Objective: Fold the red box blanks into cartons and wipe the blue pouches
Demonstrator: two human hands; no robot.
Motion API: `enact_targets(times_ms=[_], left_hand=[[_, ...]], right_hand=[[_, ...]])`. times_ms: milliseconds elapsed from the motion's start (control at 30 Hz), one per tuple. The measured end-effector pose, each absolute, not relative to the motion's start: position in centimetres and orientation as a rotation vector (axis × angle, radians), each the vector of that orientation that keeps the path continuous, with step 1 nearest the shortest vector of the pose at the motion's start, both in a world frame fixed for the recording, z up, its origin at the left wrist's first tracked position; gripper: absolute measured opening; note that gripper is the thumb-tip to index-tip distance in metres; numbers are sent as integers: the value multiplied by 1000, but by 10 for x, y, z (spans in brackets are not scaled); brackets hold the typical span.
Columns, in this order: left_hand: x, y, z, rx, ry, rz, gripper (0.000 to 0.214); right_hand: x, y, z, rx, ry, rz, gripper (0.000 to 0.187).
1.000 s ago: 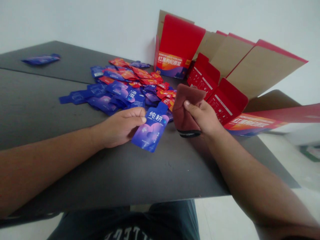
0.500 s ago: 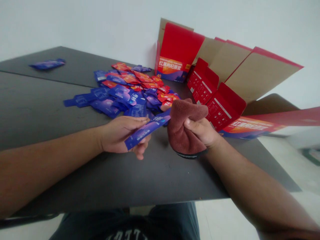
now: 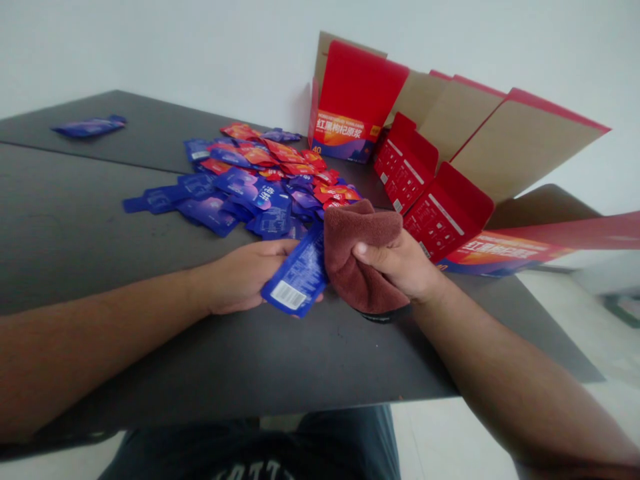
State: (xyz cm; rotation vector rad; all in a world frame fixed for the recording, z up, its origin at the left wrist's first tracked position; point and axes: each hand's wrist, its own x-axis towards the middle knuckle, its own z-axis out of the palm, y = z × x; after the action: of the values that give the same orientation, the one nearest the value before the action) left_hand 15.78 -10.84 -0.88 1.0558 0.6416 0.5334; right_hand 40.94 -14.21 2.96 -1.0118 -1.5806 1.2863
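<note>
A blue sachet (image 3: 296,277) is held by my left hand (image 3: 245,275), its barcode side turned up toward me. My left fingers are closed behind it and mostly hidden by it. My right hand (image 3: 400,263) grips a folded brown cloth (image 3: 350,250), thumb on top. The cloth meets the sachet's far right edge and covers part of it. Just beyond both hands lies a heap of blue and red sachets (image 3: 265,190) on the dark table (image 3: 240,360).
Open red boxes stand right of the heap: one upright at the back (image 3: 345,133), others (image 3: 437,207) with raised flaps. Another printed box (image 3: 505,252) sits at the right edge. A single blue sachet (image 3: 90,127) lies far left. The wall (image 3: 200,53) is behind.
My left hand has turned the sachet, so its barcode side now shows instead of a narrow printed side. The cloth in my right hand has moved slightly left, against the sachet.
</note>
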Motion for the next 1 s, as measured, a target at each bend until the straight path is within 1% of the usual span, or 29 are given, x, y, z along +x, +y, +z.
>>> enact_targets(times_ms=[133, 333, 467, 533, 600, 667, 733, 800, 867, 1000], left_hand=[[162, -107, -14, 1005, 677, 696, 31], [155, -98, -17, 1639, 766, 678, 25], [155, -97, -13, 1743, 808, 658, 21], [155, -97, -12, 1773, 842, 673, 21], [154, -97, -14, 1799, 874, 697, 23], [152, -96, -17, 1787, 877, 719, 24], [151, -95, -21, 1742, 852, 750, 24], [150, -94, -25, 1701, 829, 787, 23], [150, -93, -28, 1674, 814, 818, 23], [150, -92, -30, 1633, 776, 800, 21]], right_hand=[[413, -134, 34, -1056, -1577, 1263, 57], [413, -132, 30, -1062, -1573, 1322, 55], [411, -133, 29, -1022, -1623, 1328, 55], [412, -133, 31, -1040, -1665, 1296, 52], [415, -132, 34, -1096, -1734, 1160, 47], [418, -132, 38, -1170, -1813, 849, 47], [418, -135, 39, -1231, -1882, 489, 53], [414, -140, 38, -1266, -1958, 257, 55], [407, -146, 36, -1274, -2096, 170, 49], [399, -153, 34, -1239, -2356, 140, 42]])
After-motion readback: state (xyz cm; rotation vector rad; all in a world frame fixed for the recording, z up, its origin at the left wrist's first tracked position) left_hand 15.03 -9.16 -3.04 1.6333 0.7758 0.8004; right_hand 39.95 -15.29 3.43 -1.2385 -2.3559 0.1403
